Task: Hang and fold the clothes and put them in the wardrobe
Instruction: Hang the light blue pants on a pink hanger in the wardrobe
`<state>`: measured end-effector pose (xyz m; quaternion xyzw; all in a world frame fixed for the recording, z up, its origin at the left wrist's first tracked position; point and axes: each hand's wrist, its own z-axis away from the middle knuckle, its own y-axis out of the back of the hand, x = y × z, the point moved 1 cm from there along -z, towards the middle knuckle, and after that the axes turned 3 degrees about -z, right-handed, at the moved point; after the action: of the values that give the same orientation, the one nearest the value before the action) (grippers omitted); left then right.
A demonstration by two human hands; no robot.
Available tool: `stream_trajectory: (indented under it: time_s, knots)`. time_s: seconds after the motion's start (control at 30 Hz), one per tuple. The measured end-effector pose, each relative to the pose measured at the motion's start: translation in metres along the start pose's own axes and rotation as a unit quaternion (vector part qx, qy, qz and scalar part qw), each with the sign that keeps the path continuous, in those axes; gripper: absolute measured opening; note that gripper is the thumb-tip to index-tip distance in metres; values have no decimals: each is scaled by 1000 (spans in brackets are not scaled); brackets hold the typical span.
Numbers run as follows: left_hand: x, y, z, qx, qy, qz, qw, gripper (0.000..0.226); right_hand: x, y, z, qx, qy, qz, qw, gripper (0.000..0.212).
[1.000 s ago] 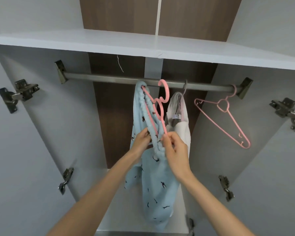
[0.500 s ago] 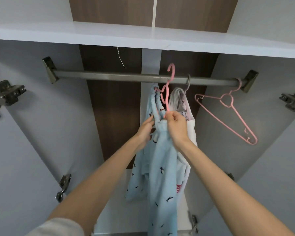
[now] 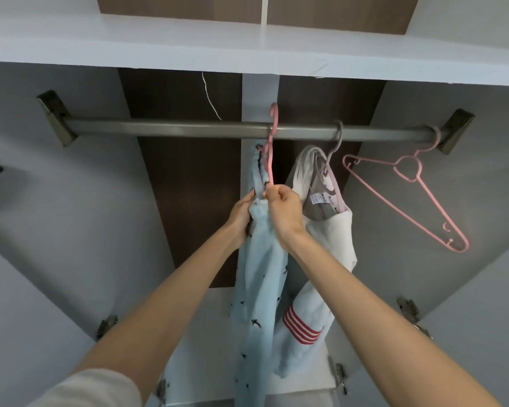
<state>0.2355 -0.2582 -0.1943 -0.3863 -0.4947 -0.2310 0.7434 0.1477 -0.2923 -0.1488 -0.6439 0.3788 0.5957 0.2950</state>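
A light blue garment [image 3: 257, 289] with small dark bird prints hangs on a pink hanger [image 3: 269, 154]. The hanger's hook rises in front of the metal rail [image 3: 171, 129] of the open wardrobe, its tip above the rail. My right hand [image 3: 284, 211] pinches the hanger's lower end together with the bunched fabric. My left hand [image 3: 243, 214] grips the garment just beside it, on the left. Both forearms reach up from below.
A white garment with red stripes [image 3: 312, 306] hangs on a grey hanger [image 3: 334, 145] just right of my hands. An empty pink hanger [image 3: 409, 195] hangs at the rail's right end. A white shelf [image 3: 188, 42] runs above the rail. Door hinges [image 3: 106, 326] stick out at both sides.
Both hands have lifted the blue garment and its hanger; the hook has gone from below the rail to reaching above it. The view has moved closer.
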Motion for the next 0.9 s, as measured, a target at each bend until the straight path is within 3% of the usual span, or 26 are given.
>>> stream_trajectory:
  time_s: [0.2, 0.43, 0.7, 0.9]
  knots:
    - [-13, 9, -9, 9, 14, -37, 999, 29, 18, -3, 2, -10, -22, 8, 1000, 21]
    - [-28, 17, -8, 7, 12, -31, 999, 33, 26, -6, 1, -20, -37, 19, 999, 24]
    - [-65, 54, 18, -25, -8, -258, 966, 33, 44, 12, 20, -90, -55, 30, 994, 33]
    - [-115, 87, 46, -75, 44, -334, 939, 63, 61, 25, 46, -173, -75, 51, 981, 45]
